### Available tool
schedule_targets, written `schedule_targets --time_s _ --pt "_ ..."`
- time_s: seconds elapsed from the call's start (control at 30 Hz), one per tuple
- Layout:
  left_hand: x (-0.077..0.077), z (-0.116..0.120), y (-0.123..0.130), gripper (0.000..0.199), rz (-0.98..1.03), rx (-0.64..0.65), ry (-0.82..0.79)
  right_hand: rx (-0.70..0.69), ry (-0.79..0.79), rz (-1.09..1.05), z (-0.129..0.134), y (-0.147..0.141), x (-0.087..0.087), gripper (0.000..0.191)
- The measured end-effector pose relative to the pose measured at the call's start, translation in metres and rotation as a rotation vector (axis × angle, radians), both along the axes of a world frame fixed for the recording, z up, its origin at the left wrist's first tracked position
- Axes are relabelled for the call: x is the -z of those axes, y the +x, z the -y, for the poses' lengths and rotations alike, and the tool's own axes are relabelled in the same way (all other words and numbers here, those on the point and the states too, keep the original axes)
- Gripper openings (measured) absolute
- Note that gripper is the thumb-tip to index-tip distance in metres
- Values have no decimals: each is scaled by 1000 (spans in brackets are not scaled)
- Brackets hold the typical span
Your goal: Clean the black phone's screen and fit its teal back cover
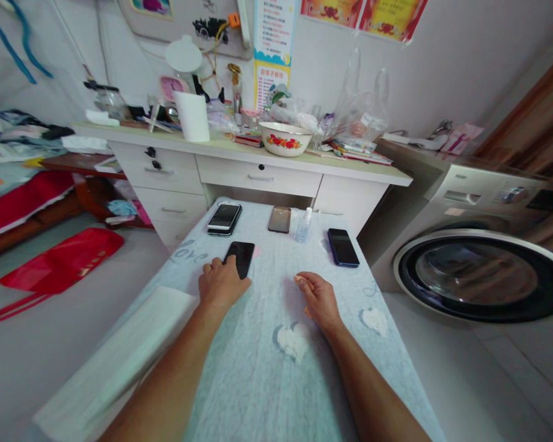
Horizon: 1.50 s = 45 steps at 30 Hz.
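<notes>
My left hand (223,283) lies over the lower end of a black phone (243,255), its thumb and fingers around the phone's edges. To the right, my right hand (317,298) is closed above the cloth, with a small pale orange thing (298,279) at its fingertips, too small to name. A stack of phones (224,218) sits at the far left of the cloth. Near the far edge are a brown phone or case (279,219) and a clear spray bottle (304,226), standing upright. A dark blue-edged phone (343,247) lies at the right.
The cloth-covered table (258,368) bears a white folded sheet (120,356) at left. Behind it, a white desk (239,153) holds a floral bowl (286,140), a white bin (192,116) and plastic bags. A washing machine (479,245) stands right; a red bag (64,261) lies on the floor.
</notes>
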<state>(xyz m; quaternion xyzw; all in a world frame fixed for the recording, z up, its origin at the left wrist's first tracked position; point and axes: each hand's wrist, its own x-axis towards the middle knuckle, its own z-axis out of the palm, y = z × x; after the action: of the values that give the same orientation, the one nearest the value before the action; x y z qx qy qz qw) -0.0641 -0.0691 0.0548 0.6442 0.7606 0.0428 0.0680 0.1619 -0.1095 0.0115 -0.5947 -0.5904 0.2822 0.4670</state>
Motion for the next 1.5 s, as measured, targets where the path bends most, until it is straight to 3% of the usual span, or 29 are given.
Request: schedule_targets --time_s 0.33,0.6,0.87,1.27,1.5 --pt "0 28 42 52 28 195 8 -14 0 5 0 0 -1 33" --pt "-1 46 62 51 72 270 8 -13 8 10 -2 1 5 33" --pt "-2 60 72 56 148 319 -24 -40 127 96 -5 4 6 25" --pt "3 69 74 59 188 393 -8 -66 111 103 -6 4 7 25" --pt "-9 60 65 54 162 472 -70 -36 116 90 -6 6 6 24"
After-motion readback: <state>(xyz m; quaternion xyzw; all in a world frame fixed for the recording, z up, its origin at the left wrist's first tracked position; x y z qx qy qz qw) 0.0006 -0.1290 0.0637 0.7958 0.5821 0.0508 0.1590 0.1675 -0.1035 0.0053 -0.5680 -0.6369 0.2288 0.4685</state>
